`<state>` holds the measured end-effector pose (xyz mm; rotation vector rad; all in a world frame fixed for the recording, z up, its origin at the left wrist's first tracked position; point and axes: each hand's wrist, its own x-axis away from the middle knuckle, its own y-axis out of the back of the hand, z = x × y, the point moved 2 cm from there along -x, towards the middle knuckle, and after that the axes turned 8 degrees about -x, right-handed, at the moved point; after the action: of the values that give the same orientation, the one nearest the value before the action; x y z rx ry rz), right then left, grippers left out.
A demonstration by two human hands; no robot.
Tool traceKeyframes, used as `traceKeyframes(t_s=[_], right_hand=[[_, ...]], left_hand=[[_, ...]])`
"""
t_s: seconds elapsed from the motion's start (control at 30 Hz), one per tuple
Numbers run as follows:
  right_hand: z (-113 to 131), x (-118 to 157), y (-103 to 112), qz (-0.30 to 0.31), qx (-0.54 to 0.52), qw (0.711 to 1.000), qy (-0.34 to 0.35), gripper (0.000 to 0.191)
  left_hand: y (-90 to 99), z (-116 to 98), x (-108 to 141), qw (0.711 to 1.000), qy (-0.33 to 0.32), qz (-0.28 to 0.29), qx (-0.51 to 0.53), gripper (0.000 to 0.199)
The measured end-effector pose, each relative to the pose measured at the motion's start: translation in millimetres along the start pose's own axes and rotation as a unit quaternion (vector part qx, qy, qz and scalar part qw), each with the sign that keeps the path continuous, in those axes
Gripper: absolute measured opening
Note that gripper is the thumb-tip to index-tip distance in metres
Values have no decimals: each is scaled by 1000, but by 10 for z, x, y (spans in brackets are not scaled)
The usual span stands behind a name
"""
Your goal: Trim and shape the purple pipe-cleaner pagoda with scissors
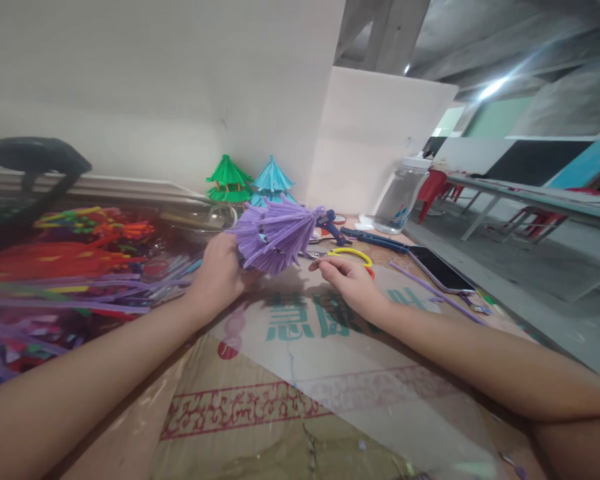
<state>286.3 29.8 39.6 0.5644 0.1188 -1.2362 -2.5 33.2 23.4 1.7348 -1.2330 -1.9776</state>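
My left hand [219,270] is closed around the base of a purple pipe-cleaner cone [275,235]. The cone lies tilted on its side, its looped tip toward the right, and its rods fan out toward my left hand. Below and right of that tip is my right hand [347,280], thumb and forefinger pinched together, apart from the cone. Whatever those fingertips hold is too small to make out. Behind the cone stand a green pipe-cleaner tree [229,180] and a light blue pipe-cleaner tree [273,179]. Yellow-handled scissors [353,253] lie just beyond my right hand.
Loose pipe cleaners in several colours [80,260] crowd the left. A hot glue gun [336,230], a dark blue long-handled tool [375,240], a phone [441,269] and a clear bottle [401,197] stand or lie at the right. Printed cardboard [260,400] covers the tabletop.
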Motion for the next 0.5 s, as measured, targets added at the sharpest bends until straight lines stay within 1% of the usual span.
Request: traceKeyframes(t_s=[0.13, 0.3, 0.5], right_hand=[[2, 3, 3, -2, 4, 1000, 5, 45], [3, 5, 5, -2, 7, 1000, 8, 41], [-15, 1, -7, -1, -12, 1000, -1, 38]], left_hand=[[29, -35, -17, 1000, -1, -6, 5, 38], [59, -58, -38, 1000, -6, -5, 17, 40], [-26, 48, -7, 1000, 11, 7, -2, 49]])
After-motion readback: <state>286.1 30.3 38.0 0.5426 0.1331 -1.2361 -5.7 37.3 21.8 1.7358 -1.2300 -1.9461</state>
